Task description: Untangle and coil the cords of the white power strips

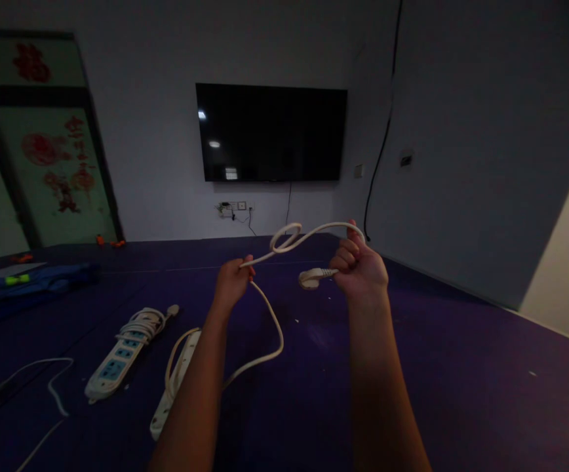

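Between my two hands a white power cord (321,229) is held up in the air, with a small loop in its middle. My left hand (233,280) is closed on the cord left of the loop. From there the cord sags down toward a white power strip (186,357), partly hidden behind my left forearm. The cord's other end is gripped in my closed right hand (360,262). Its white plug (310,278) sticks out to the left of that hand, above the floor.
Left on the purple floor (436,393) lies another power strip (117,364) with blue sockets, its cord wrapped around one end. A thin white cable (56,387) and blue cloth (43,282) lie farther left. A television (272,134) hangs on the far wall; a black cable (385,141) runs down the corner.
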### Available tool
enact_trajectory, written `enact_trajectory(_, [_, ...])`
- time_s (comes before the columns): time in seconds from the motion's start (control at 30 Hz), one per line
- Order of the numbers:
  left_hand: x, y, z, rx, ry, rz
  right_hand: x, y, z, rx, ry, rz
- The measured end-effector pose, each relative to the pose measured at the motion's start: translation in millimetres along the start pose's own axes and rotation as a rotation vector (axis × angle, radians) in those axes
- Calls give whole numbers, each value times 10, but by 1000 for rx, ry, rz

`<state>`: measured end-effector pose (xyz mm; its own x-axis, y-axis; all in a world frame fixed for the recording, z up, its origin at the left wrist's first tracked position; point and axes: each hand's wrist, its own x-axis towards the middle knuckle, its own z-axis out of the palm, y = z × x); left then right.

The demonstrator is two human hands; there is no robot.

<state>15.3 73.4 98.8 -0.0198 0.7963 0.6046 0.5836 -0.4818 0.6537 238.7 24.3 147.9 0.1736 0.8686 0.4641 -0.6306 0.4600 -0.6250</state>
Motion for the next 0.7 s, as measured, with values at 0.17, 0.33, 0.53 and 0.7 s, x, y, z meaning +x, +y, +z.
enact_trajectory(0.17, [-107, 51, -666, 268, 536, -167, 200, 105, -448, -27, 174, 224])
enact_trajectory(0.33, [-310, 65, -1191, 477, 763, -388, 298, 255, -838, -254, 274, 336])
enact_trajectory(0.53, [-375, 230, -1241, 390, 821, -455, 274, 550, -829, -454, 103, 437])
enact_trajectory(0.7, [-392, 343, -1152, 394, 766, -411, 186, 797, -497, -813, -475, 573])
